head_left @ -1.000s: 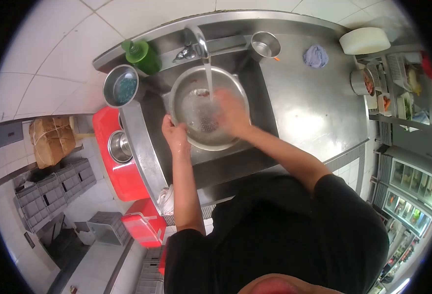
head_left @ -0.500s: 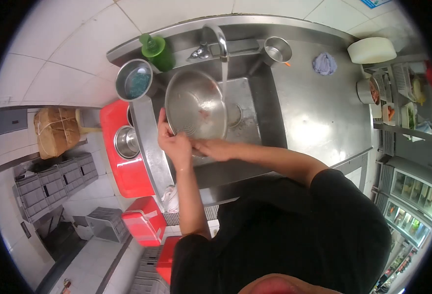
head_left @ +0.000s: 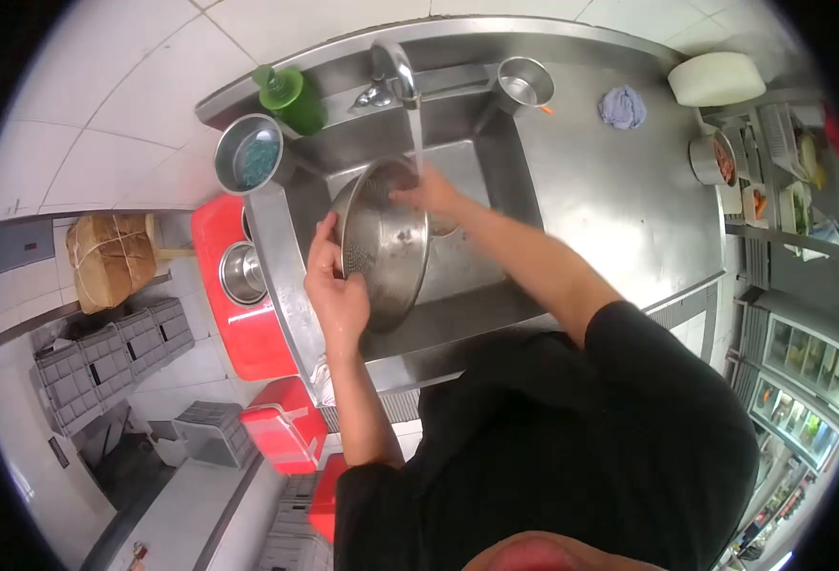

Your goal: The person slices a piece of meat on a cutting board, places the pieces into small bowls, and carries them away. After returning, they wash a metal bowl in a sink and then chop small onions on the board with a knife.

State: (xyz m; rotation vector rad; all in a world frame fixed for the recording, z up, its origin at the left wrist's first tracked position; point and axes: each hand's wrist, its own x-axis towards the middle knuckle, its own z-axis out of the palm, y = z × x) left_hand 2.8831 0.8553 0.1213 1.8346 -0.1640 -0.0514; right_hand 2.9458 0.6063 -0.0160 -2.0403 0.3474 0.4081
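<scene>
A stainless-steel colander (head_left: 395, 271), a deep bowl with patches of small holes, is held tilted on its side over the sink (head_left: 495, 249). My left hand (head_left: 336, 297) grips its near left rim, thumb on the inside and fingers behind. At the upper part of the bowl, my right hand (head_left: 429, 193) reaches in with fingers stretched against the inner wall, slightly blurred. Water runs from the faucet (head_left: 402, 76) beside that hand. Small dark reddish bits cling to the colander's inside.
A steel pot (head_left: 251, 152) with a blue-green scrubber and a green pump bottle (head_left: 291, 100) stand at the sink's left corner. Right of the sink are a small steel pot (head_left: 524, 86), a bluish cloth (head_left: 622, 108) and a white block (head_left: 717, 80). Red stools (head_left: 281, 428) stand lower left.
The colander has turned more onto its side. My right hand has gone from the near rim up into the bowl by the water stream. My left hand still holds the rim.
</scene>
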